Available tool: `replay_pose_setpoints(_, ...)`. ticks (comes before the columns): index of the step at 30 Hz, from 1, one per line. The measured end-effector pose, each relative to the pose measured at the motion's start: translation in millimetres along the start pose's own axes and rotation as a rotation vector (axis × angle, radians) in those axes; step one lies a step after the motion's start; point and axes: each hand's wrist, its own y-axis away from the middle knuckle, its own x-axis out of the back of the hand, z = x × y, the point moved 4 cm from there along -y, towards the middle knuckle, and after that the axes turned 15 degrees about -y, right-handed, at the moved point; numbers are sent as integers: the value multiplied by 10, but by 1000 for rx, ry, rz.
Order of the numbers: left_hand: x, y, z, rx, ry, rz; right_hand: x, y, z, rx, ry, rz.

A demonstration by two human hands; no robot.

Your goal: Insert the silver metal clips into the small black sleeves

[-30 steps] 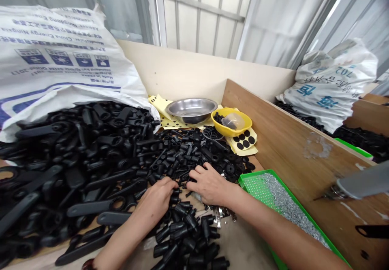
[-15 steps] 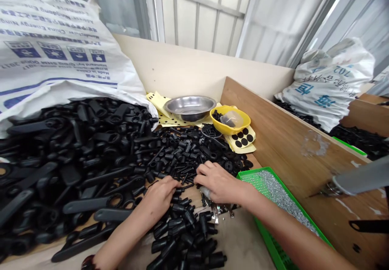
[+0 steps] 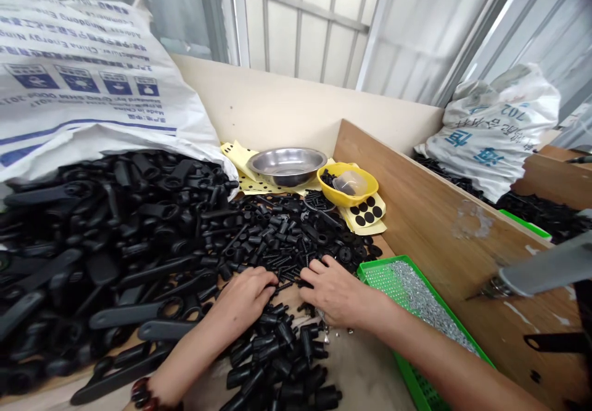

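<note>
White woven sack with blue print [image 3: 87, 84]: lies at the left, its mouth open toward the worktop.
Heap of black plastic levers with ringed ends [image 3: 148, 220]: spills from the sack's mouth across the left side.
Brown wooden partition board [image 3: 411, 189]: slants along the right side.
White sack with blue-green characters [image 3: 494, 130]: beyond the board.
Rectangular green plastic mesh tray [image 3: 383, 281]: just beside the board, partly filled with small silvery pieces [image 3: 428, 300]; the right forearm crosses over it.
Right hand [image 3: 330, 294]: palm down, fingers bent and slightly apart near the screws; cannot tell whether it grips anything.
Left hand [image 3: 247, 291]: palm down, fingers curled together, thumb near them; cannot tell whether anything is pinched.
Round shiny metal bowl [image 3: 287, 180]: at the back, on yellow dotted sheets [image 3: 240, 154].
Round yellow plastic basin [image 3: 345, 199]: just beside the bowl, holding black pieces and a clear cup [image 3: 352, 183].
Stubby black cylindrical parts [image 3: 287, 365]: piled nearer the wearer, below the hands.
Dark red beaded bracelet [image 3: 142, 392]: on the left wrist.
Thin black screws [image 3: 291, 272]: between and just beyond the fingertips.
</note>
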Motion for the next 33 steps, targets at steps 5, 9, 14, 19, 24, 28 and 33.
replay_pose_setpoints(5, 100, -122, 111, 37, -105, -55, -7, 42, 41, -14, -28, -3)
replay_pose_setpoints(9, 132, -210, 222, 83, -207, -87, 33, 48, 58, -48, -54, -6)
replay_pose_setpoints(14, 124, -278, 311, 98, -284, -72, 33, 49, 56, -20, -82, -26)
replay_pose_setpoints(19, 173, -233, 315, 34, -256, -45, 3, 74, 48, -23, -89, -24)
replay_pose_setpoints(24, 114, -181, 375, -100, -123, -88, -2, 72, 27, 21, -107, -62)
replay_pose_setpoints(28, 16, -201, 425, -99, -81, -93, -3, 63, 48, 7, -93, -59)
replay_pose_setpoints(33, -63, -252, 464, -148, -67, -93, 3, 111, 82, -9, -78, -56)
